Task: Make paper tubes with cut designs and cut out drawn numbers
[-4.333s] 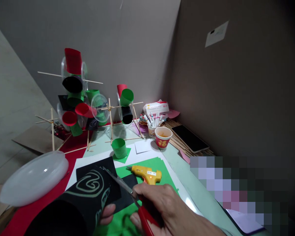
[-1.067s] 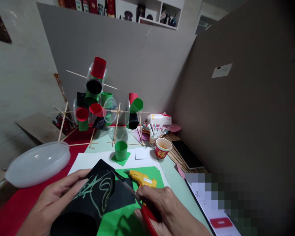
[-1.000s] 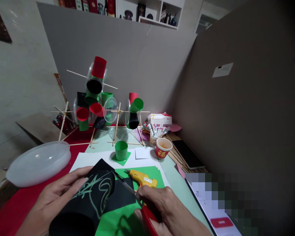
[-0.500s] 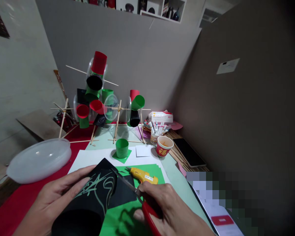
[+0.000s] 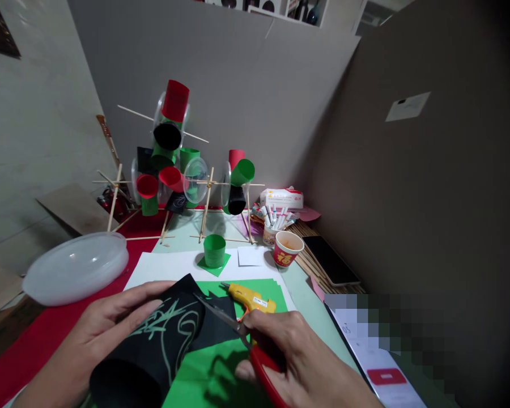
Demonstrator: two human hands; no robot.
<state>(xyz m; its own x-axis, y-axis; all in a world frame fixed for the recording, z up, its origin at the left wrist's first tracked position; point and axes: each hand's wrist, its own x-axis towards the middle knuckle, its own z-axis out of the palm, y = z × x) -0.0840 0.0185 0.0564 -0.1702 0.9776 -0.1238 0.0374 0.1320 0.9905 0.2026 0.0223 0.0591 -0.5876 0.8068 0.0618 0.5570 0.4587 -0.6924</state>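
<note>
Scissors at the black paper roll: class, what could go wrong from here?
1. The scissors point their blades toward the left hand, whose fingers lie on the black paper roll; a slip could nick them.
2. The roll is curled and gripped by one hand only, so the cut might wander into its drawn green lines.
3. The glue gun lies just beyond the right hand on the green paper; a knock could shift it.

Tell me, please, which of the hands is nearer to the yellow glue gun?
Right. The right hand, gripping the scissors, lies just this side of the glue gun; the left hand holds the black paper roll farther off to the left.
</note>
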